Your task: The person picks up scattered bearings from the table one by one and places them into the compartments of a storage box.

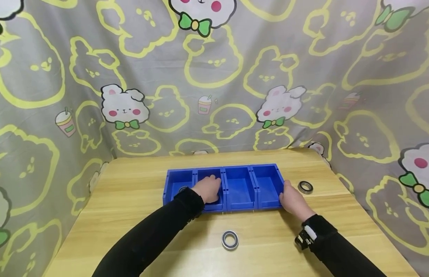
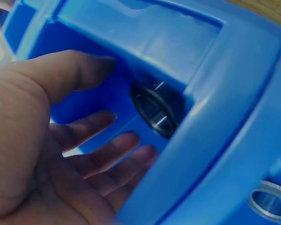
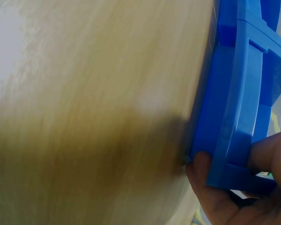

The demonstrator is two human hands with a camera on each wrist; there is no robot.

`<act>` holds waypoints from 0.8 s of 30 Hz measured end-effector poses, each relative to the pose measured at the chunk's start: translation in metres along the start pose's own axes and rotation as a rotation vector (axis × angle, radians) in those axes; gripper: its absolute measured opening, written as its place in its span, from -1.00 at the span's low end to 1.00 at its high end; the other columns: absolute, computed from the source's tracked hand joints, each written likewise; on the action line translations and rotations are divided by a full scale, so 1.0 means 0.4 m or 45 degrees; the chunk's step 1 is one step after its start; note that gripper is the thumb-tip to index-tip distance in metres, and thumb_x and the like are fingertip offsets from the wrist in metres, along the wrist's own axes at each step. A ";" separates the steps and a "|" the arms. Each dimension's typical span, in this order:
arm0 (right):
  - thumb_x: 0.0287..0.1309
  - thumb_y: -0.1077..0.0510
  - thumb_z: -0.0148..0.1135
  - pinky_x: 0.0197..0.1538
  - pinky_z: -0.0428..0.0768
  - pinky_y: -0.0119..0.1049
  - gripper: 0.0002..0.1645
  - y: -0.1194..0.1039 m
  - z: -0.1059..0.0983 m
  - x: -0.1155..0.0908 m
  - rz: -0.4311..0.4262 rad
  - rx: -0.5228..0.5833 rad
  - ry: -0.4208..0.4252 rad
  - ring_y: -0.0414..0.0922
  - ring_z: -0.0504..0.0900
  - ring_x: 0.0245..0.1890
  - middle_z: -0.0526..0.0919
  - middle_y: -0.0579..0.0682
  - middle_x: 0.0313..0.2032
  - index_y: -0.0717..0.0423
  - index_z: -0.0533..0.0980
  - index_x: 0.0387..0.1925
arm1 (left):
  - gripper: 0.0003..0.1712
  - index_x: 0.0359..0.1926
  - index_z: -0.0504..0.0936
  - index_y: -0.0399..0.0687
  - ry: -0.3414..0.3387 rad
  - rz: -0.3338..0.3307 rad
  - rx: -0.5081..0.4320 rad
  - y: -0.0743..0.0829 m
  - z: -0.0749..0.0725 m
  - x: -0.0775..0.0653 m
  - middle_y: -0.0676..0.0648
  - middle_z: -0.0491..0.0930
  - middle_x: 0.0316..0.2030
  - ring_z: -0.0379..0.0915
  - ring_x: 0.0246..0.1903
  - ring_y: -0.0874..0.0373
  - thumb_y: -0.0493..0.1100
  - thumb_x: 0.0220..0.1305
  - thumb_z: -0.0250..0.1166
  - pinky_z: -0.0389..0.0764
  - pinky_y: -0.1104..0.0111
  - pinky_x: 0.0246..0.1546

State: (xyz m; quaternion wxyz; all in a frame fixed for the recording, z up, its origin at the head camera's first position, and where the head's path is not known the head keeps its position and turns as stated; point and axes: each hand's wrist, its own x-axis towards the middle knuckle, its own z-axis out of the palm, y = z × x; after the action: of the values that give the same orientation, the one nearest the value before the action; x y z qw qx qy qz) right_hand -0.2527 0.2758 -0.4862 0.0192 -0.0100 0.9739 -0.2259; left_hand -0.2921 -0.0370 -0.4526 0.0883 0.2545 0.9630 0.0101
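Note:
A row of joined blue storage bins (image 1: 239,188) stands on the wooden table. My left hand (image 1: 208,189) reaches into the second bin from the left, its thumb and fingers spread apart. Inside that bin, a dark-edged ball bearing (image 2: 154,110) leans by the front wall, just beyond the fingertips; the hand hides it in the head view. Another bearing (image 2: 270,201) lies in the leftmost bin. At the row's right end, my right hand (image 1: 295,200) grips the outer wall of the last bin (image 3: 241,117), thumb on one side and fingers on the other.
One loose bearing (image 1: 230,240) lies on the table in front of the bins. To the right of the row, past the right hand, is a second loose bearing (image 1: 305,187). A patterned curtain (image 1: 214,127) surrounds the table's back and sides.

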 end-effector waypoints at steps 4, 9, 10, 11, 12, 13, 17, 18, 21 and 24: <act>0.33 0.32 -0.04 0.03 0.55 0.20 -0.40 -0.007 -0.007 0.002 0.029 0.000 -0.033 0.36 0.58 -0.01 0.46 0.66 0.00 0.67 0.05 0.22 | -0.48 0.22 0.52 -0.22 0.080 0.056 -0.035 -0.009 -0.031 -0.027 -0.21 0.56 0.05 0.54 0.03 -0.05 -0.16 0.28 0.35 0.57 0.18 0.11; 0.34 0.32 -0.03 0.01 0.57 0.19 -0.40 -0.009 -0.006 0.000 0.034 -0.006 -0.041 0.35 0.59 -0.03 0.46 0.66 -0.01 0.67 0.04 0.22 | -0.55 0.18 0.55 -0.21 0.171 0.058 -0.147 -0.042 -0.073 -0.062 -0.18 0.57 0.05 0.54 0.04 -0.03 -0.18 0.30 0.34 0.56 0.17 0.11; 0.34 0.32 -0.03 -0.02 0.58 0.18 -0.41 -0.009 -0.004 0.000 0.033 -0.003 -0.040 0.33 0.60 -0.06 0.48 0.65 -0.04 0.67 0.04 0.22 | -0.56 0.17 0.56 -0.20 0.189 0.050 -0.171 -0.052 -0.079 -0.067 -0.18 0.57 0.05 0.54 0.05 -0.03 -0.18 0.30 0.34 0.55 0.16 0.13; 0.33 0.32 -0.03 -0.05 0.59 0.17 -0.42 -0.008 -0.003 -0.001 0.029 -0.001 -0.036 0.31 0.61 -0.09 0.49 0.64 -0.06 0.66 0.05 0.21 | -0.56 0.17 0.56 -0.20 0.210 0.041 -0.192 -0.064 -0.083 -0.071 -0.17 0.57 0.05 0.54 0.04 -0.03 -0.19 0.30 0.34 0.55 0.16 0.13; 0.33 0.32 -0.03 -0.08 0.59 0.16 -0.42 -0.007 -0.002 -0.003 0.027 0.002 -0.031 0.30 0.62 -0.12 0.50 0.63 -0.09 0.66 0.06 0.20 | -0.57 0.16 0.57 -0.20 0.226 0.030 -0.210 -0.077 -0.088 -0.076 -0.17 0.57 0.05 0.54 0.04 -0.03 -0.18 0.30 0.34 0.55 0.16 0.13; 0.32 0.32 -0.03 -0.10 0.60 0.16 -0.43 -0.006 -0.001 -0.003 0.023 0.003 -0.027 0.29 0.62 -0.13 0.51 0.63 -0.10 0.65 0.06 0.20 | -0.56 0.16 0.57 -0.19 0.243 0.011 -0.233 -0.090 -0.092 -0.081 -0.17 0.57 0.04 0.54 0.04 -0.03 -0.18 0.29 0.35 0.55 0.16 0.13; 0.32 0.32 -0.03 -0.09 0.59 0.17 -0.43 -0.003 0.000 -0.003 0.013 0.005 -0.021 0.31 0.62 -0.12 0.50 0.63 -0.09 0.65 0.06 0.20 | -0.58 0.15 0.58 -0.20 0.321 -0.078 -0.301 -0.144 -0.095 -0.103 -0.17 0.57 0.02 0.55 0.01 -0.04 -0.19 0.29 0.34 0.58 0.14 0.07; 0.32 0.32 -0.03 -0.08 0.59 0.17 -0.42 -0.002 0.000 -0.002 0.014 0.006 -0.022 0.32 0.62 -0.11 0.50 0.64 -0.08 0.65 0.06 0.20 | -0.58 0.15 0.58 -0.20 0.340 -0.105 -0.306 -0.157 -0.092 -0.109 -0.17 0.57 0.02 0.54 0.01 -0.05 -0.18 0.30 0.34 0.58 0.12 0.07; 0.33 0.32 -0.03 -0.09 0.59 0.17 -0.42 0.001 0.001 0.002 0.017 0.002 -0.025 0.31 0.62 -0.12 0.50 0.64 -0.08 0.65 0.06 0.20 | -0.58 0.14 0.57 -0.22 0.391 -0.177 -0.305 -0.195 -0.079 -0.129 -0.20 0.56 0.03 0.53 0.03 -0.10 -0.16 0.31 0.32 0.56 0.07 0.09; 0.33 0.32 -0.02 -0.12 0.59 0.15 -0.43 0.003 0.002 0.007 0.011 -0.002 -0.023 0.27 0.62 -0.17 0.51 0.61 -0.11 0.64 0.07 0.19 | -0.56 0.15 0.56 -0.25 0.420 -0.255 -0.323 -0.229 -0.066 -0.154 -0.26 0.55 0.06 0.50 0.07 -0.16 -0.14 0.32 0.31 0.54 0.00 0.11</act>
State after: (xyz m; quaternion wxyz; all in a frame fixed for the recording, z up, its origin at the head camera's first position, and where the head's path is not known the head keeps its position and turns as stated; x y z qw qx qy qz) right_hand -0.2553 0.2766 -0.4876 0.0291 -0.0080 0.9739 -0.2250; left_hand -0.2888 -0.1466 -0.4224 -0.0385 0.1395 0.9759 0.1635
